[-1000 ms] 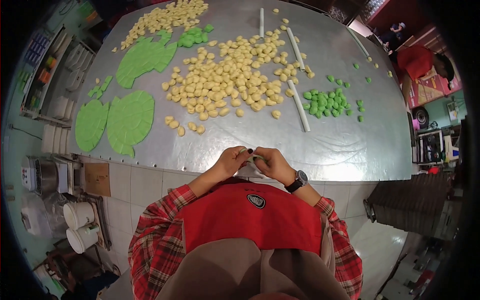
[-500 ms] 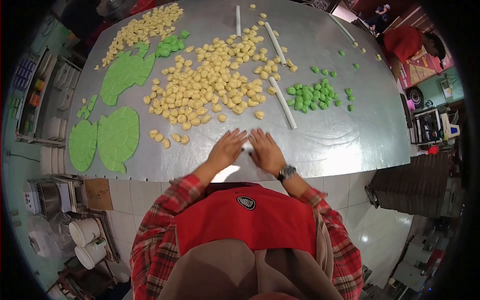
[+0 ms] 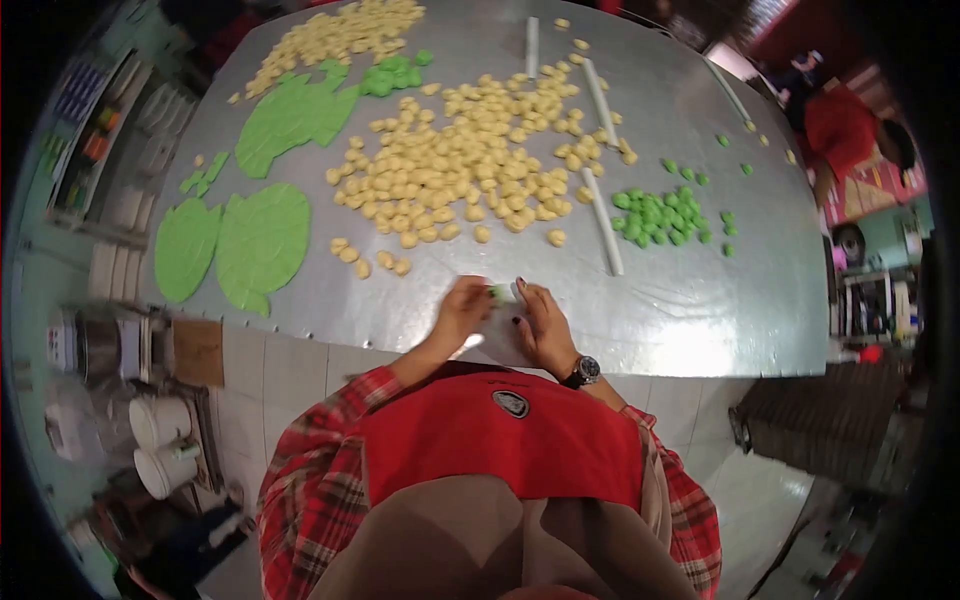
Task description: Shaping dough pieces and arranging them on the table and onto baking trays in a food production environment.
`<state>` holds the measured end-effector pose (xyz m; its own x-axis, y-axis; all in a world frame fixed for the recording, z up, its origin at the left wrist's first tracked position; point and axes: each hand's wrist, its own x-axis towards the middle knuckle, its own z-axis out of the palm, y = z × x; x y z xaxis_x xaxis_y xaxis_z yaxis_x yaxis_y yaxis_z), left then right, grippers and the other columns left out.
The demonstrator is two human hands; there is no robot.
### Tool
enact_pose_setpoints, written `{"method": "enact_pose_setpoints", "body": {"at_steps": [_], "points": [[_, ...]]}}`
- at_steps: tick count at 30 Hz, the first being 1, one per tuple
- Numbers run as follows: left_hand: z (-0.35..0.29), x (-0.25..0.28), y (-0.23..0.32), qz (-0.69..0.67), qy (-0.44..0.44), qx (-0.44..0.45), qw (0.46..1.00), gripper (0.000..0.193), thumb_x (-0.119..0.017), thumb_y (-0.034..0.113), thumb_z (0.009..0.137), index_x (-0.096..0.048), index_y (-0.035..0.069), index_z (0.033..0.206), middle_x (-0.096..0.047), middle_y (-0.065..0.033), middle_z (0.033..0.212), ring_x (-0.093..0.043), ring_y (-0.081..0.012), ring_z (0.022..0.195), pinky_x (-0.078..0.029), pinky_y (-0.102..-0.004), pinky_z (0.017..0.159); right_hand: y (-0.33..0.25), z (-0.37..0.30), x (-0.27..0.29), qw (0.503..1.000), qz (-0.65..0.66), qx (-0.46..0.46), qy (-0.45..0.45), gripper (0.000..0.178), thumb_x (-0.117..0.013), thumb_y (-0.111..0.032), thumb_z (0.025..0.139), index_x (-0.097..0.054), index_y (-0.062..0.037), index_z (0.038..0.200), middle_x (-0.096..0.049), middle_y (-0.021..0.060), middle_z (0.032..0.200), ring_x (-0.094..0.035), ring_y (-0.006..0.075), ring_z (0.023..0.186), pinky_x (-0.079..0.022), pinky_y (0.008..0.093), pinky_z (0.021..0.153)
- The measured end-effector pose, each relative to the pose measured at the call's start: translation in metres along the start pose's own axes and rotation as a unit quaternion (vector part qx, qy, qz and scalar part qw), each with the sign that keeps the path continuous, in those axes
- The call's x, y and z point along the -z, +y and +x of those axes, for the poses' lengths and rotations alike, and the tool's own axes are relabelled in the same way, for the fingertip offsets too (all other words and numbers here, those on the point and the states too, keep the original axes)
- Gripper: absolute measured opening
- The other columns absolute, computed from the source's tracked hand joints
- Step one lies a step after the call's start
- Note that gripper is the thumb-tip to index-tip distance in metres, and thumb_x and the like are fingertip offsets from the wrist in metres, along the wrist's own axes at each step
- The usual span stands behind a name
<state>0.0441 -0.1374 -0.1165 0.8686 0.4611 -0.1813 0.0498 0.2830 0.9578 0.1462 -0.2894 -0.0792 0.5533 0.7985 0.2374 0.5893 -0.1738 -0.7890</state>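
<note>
Near the front edge of the metal table, my left hand (image 3: pixel 464 310) is closed in a pinch on a small piece of green dough (image 3: pixel 495 293). My right hand (image 3: pixel 543 326), with a watch on its wrist, faces it a short way to the right, fingers apart and holding nothing I can see. Beyond both hands spreads a heap of yellow dough balls (image 3: pixel 440 185), a few lying loose at its near side. Smooth green dough balls (image 3: pixel 660 216) are grouped farther right. A white rolling pin (image 3: pixel 602 222) lies between the two groups.
Flat green dough sheets (image 3: pixel 263 240) cover the table's left side, with small green offcuts (image 3: pixel 205 175) beside them. More yellow pieces (image 3: pixel 340 38) lie at the far left. Another white rolling pin (image 3: pixel 600 102) is farther back. A person in red (image 3: pixel 840 125) is at the right edge.
My hands were side by side, flat and low over the table with fingers stretched. They have drawn apart, the left now pinching green dough. The view has shifted slightly.
</note>
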Motion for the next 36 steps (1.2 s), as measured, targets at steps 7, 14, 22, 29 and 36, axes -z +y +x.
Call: {"method": "enact_pose_setpoints", "body": {"at_steps": [7,14,22,29,36], "points": [[-0.021,0.072,0.053,0.313,0.077,-0.089,0.942,0.016,-0.058,0.013,0.09,-0.062,0.004,0.102,-0.064,-0.009,0.089,-0.062,-0.0191,0.081,-0.05,-0.032,0.073,0.085,0.015,0.102,0.981,-0.133,-0.056,0.13,0.028,-0.049,-0.005,0.084,-0.057,-0.0011,0.11,-0.058,0.0171,0.094,-0.057,0.0346,0.084,-0.045,0.042,0.074],[-0.089,0.288,0.095,0.557,0.397,0.231,0.692,0.04,-0.057,0.042,0.087,-0.064,0.002,0.09,-0.066,-0.022,0.091,-0.064,-0.0383,0.087,-0.05,-0.0471,0.072,0.135,-0.001,0.18,0.892,-0.398,0.004,0.215,0.041,-0.055,-0.017,0.089,-0.053,-0.0091,0.129,-0.034,0.0233,0.145,-0.038,0.0408,0.128,-0.028,0.0519,0.104],[-0.08,0.322,0.037,0.533,0.523,-0.009,0.665,0.036,-0.063,0.034,0.086,-0.063,-0.001,0.095,-0.068,-0.0169,0.091,-0.066,-0.0332,0.087,-0.052,-0.0424,0.072,0.051,0.036,0.048,0.972,-0.213,0.091,0.048,0.038,-0.052,-0.001,0.082,-0.057,-0.0041,0.12,-0.037,0.0238,0.142,-0.04,0.04,0.128,-0.033,0.0437,0.105],[-0.134,0.189,0.029,-0.144,0.285,0.119,0.94,0.03,-0.05,0.008,0.089,-0.052,0.004,0.119,-0.061,-0.0033,0.106,-0.06,-0.0119,0.093,-0.05,-0.0295,0.076,0.012,0.007,0.009,0.994,-0.056,0.063,-0.065,0.03,-0.055,0.002,0.081,-0.062,-0.0019,0.109,-0.048,0.0222,0.133,-0.052,0.0364,0.118,-0.046,0.0379,0.095],[-0.081,0.063,0.058,-0.047,0.034,0.161,0.985,0.022,-0.05,0.012,0.094,-0.055,0.005,0.114,-0.06,-0.0024,0.09,-0.056,-0.0084,0.076,-0.047,-0.023,0.065,-0.062,0.049,-0.009,0.966,0.067,0.148,-0.202,0.054,-0.063,-0.004,0.08,-0.046,-0.0045,0.131,-0.037,0.0212,0.142,-0.049,0.0348,0.121,-0.046,0.0382,0.096]]}}
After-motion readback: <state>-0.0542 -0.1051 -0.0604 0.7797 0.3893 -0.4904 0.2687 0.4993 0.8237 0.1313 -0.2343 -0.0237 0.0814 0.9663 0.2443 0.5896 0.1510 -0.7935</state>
